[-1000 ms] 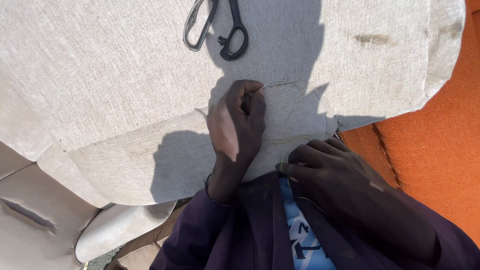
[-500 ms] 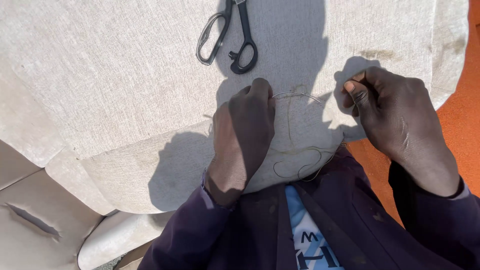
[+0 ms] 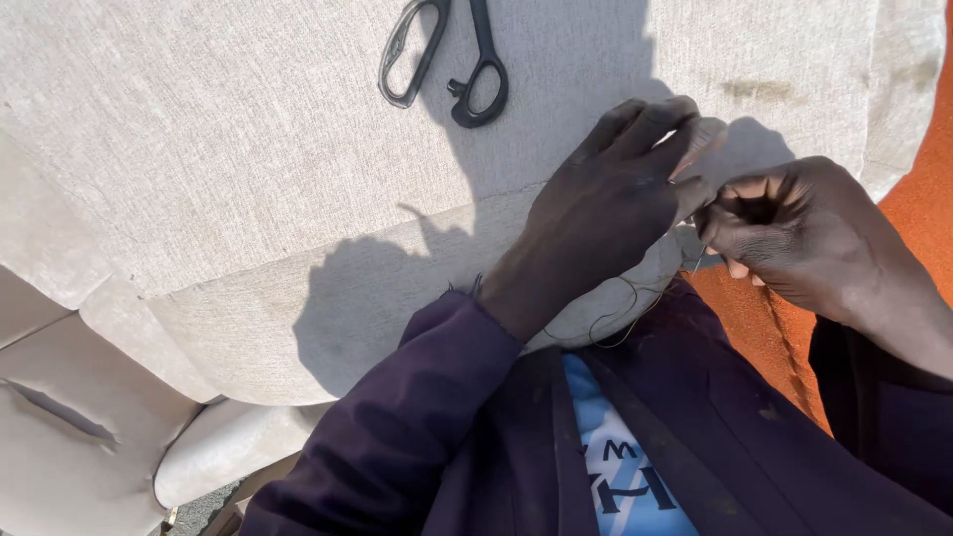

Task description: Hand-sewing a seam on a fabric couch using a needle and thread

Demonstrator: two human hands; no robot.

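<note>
My left hand (image 3: 606,203) lies flat on the beige cushion (image 3: 248,169), fingers spread and pressing the fabric at its rolled front edge. My right hand (image 3: 784,233) sits just beside it, fingertips pressed together, pinching the thread (image 3: 620,313) at the spot where both hands meet. The thread loops loosely down over the cushion edge towards my dark jacket (image 3: 447,417). Black scissors (image 3: 447,60) lie shut on the cushion well above my hands, in sunlight. An orange surface (image 3: 913,199) shows to the right of the cushion.
</note>
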